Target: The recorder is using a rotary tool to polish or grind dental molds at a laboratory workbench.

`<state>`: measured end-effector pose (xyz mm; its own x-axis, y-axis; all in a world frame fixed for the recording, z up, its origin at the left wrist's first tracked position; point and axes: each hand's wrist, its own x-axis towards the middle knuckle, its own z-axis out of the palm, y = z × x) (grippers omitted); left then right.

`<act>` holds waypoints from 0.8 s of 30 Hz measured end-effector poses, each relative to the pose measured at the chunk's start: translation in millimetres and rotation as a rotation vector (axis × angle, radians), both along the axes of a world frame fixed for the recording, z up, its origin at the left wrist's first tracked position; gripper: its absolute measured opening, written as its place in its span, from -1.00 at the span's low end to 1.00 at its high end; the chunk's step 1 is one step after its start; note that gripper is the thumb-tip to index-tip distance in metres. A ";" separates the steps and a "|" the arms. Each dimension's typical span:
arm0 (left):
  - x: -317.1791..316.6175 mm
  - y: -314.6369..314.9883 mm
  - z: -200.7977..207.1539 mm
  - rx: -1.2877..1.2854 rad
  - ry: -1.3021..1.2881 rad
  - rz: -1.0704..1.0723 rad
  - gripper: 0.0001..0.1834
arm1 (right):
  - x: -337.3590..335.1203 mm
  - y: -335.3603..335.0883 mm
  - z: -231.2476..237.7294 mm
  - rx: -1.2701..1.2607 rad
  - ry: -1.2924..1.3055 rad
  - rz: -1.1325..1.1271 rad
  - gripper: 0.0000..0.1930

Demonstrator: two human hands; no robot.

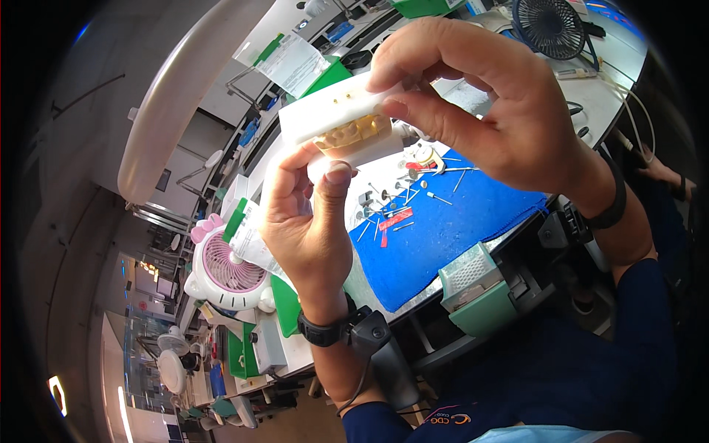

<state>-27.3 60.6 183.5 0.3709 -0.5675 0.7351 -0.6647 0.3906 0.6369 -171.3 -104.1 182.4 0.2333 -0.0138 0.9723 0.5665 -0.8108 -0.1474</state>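
Note:
Both hands hold up a white block (pixel 332 112) with a row of yellowish tooth-shaped parts (pixel 353 133) set in it, close to the camera. My left hand (pixel 306 225) grips its lower edge, thumb on the near side. My right hand (pixel 484 92) pinches its upper right end between thumb and fingers. Each wrist wears a black band.
Below lies a blue mat (pixel 450 229) with several thin metal tools and a red piece (pixel 396 219). A pink and white small fan (pixel 225 269) stands at the left, a black fan (pixel 550 26) at the top right. Green bins (pixel 476 292) hang at the bench's near edge.

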 end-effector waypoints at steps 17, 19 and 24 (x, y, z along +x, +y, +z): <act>3.6 0.6 -0.9 0.018 0.033 -0.069 -0.67 | 2.0 0.1 -2.9 0.095 0.061 0.075 -0.83; 3.1 0.2 -1.1 0.018 0.040 -0.096 -0.67 | 2.1 0.1 -2.2 0.093 0.063 0.059 -0.84; 1.6 -2.0 -2.0 0.002 0.096 -0.087 -0.67 | 2.0 2.5 -1.0 0.055 0.045 -0.027 -0.80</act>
<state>-25.7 58.6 181.4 0.3890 -0.6019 0.6975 -0.5642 0.4428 0.6968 -169.2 -101.7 181.4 0.2752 -0.0740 0.9585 0.5361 -0.8158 -0.2169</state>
